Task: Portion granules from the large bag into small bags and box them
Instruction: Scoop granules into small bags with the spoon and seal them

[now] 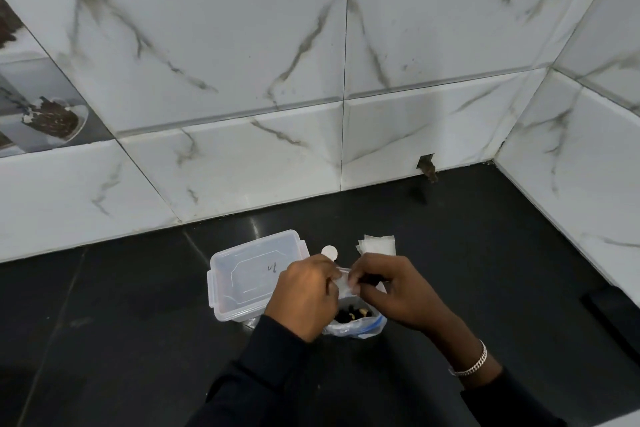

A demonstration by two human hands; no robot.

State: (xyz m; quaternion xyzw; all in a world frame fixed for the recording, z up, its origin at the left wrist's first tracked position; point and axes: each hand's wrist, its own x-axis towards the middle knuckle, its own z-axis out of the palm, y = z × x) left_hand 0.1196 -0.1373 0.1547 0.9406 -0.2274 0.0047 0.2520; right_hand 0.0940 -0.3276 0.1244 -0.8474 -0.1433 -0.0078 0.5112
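Black glossy bench (pixel 485 253) fills the lower half of the frame. White marble-veined wall tiles (pixel 242 62) stand behind it and along the right side, meeting in a corner at right. Lower centre: both hands close together. Left hand (pixel 304 298) has its fingers curled, its grip pinching the left edge of a small clear plastic bag (pixel 344 282). Right hand (pixel 394 291) grips likewise, thumb and forefinger pinching the same bag at its right edge. The small bag is held off the bench between the two hands, above the mouth of a large clear plastic bag with a blue zip strip (pixel 360 328). The large bag sits on the bench just below the hands, mouth open, with dark and pale granules (pixel 353 314) visible inside. Contents of the small bag: cannot tell, fingers hide most of it. Clear rectangular plastic box (pixel 249 274) sits just left of the large bag, clip-flap lid on, a handwritten mark on the lid; whether box and bag touch is hidden by the left hand. White round disc (pixel 329 251) lies on the bench just above the hands in frame, near the box's upper right corner. Stack of small flat clear bags (pixel 379 244) lies just right of the disc, slightly fanned. Black sleeves (pixel 277 374) cover both arms; silver chain bracelet (pixel 472 366) on the right wrist. Small ragged hole (pixel 426 168) at the wall base, right of centre.
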